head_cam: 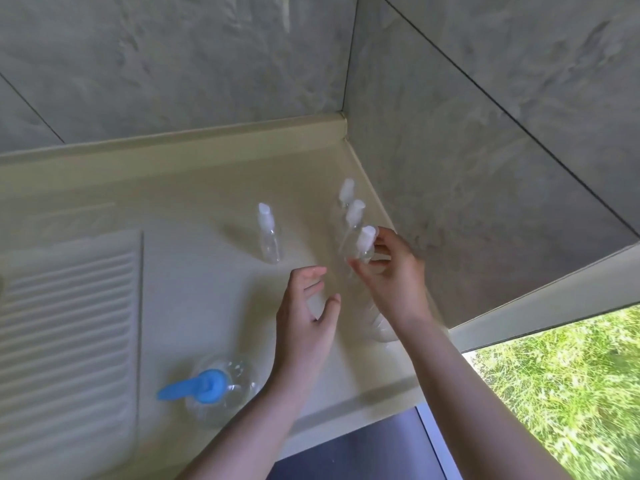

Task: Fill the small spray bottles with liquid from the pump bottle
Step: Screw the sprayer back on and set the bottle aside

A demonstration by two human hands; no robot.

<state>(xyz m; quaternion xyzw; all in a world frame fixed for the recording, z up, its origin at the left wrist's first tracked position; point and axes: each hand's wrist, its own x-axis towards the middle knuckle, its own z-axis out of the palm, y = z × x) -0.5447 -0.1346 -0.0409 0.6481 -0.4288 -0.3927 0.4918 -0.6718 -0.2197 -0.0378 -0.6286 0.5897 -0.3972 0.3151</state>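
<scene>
Grey tiled walls meet in a corner above a cream countertop. A ribbed draining panel occupies the countertop's left side. Grass shows at lower right, beyond the counter edge.

The pump bottle, clear with a blue pump head, stands near the front edge, just beside the left forearm.

4 small clear spray bottles with white tops are present. 1 spray bottle stands alone at centre, upright. 2 rear spray bottles stand in a row near the right wall, close together. The held spray bottle is nearest in that row.

The right hand has fingers curled round the held spray bottle, below its white top. Whether the bottle is lifted off the countertop cannot be told.

The left hand hovers just beside it, fingers spread and loosely curved, gripping nothing. Motion blur softens fine detail.
</scene>
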